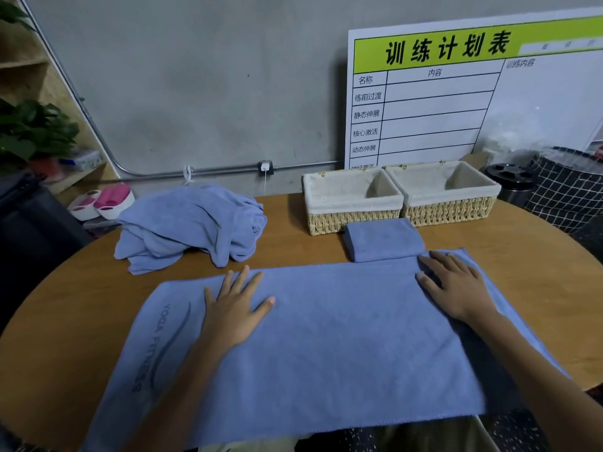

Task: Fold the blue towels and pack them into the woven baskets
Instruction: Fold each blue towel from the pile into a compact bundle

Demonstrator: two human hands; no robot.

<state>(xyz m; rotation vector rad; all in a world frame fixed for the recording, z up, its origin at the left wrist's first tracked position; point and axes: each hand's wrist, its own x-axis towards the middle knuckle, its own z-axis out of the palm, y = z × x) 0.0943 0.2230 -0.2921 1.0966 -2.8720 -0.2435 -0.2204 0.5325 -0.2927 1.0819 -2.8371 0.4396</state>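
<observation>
Blue towel (326, 337) spread flat on counter (65, 305), logo at left end, long axis left-right. Left hand (235, 308), right hand (456, 288) pressing flat, fingers straight.

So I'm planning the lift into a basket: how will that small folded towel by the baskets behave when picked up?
The folded towel is soft cloth, so it will probably sag and may unfold if lifted by one edge. It looks thick and squared, so supporting it from both sides should keep its shape. It likely weighs little, and on the smooth wooden table it should slide easily when pushed.
</observation>
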